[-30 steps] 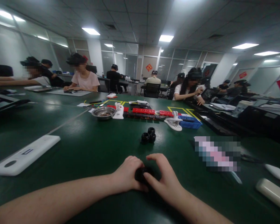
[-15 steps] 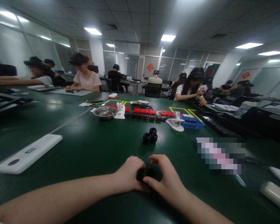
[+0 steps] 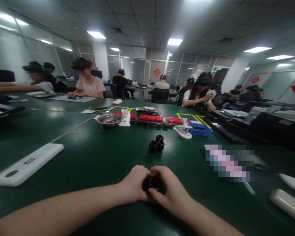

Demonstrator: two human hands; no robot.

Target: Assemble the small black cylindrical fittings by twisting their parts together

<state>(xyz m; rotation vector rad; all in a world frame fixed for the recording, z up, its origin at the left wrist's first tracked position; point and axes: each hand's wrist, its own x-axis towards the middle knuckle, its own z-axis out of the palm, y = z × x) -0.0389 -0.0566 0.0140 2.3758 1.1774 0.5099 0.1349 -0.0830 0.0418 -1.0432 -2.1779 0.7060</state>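
While both forearms lie low across the green table (image 3: 93, 154) in the head view, the left hand (image 3: 135, 183) and right hand (image 3: 173, 193) meet just in front of the person. Both are curled tight around one small black round part (image 3: 152, 183). The left hand's fingers press its left side, and the right hand's thumb and forefinger wrap over its top and right side. The part sits between the two hands, about equally near each, at or just above the table surface; contact with the table cannot be told. It looks short and ring-like, with a dark opening turned up toward the camera, though its exact tilt is unclear.

Straight ahead of the hands and well apart from them, three more black parts (image 3: 156, 143) stand in a tight cluster. Farther back lie a metal bowl (image 3: 109, 119), red strips (image 3: 151, 117), a white clip (image 3: 183, 130) and a blue tray (image 3: 201, 129). A white device (image 3: 27, 164) rests far to the left.
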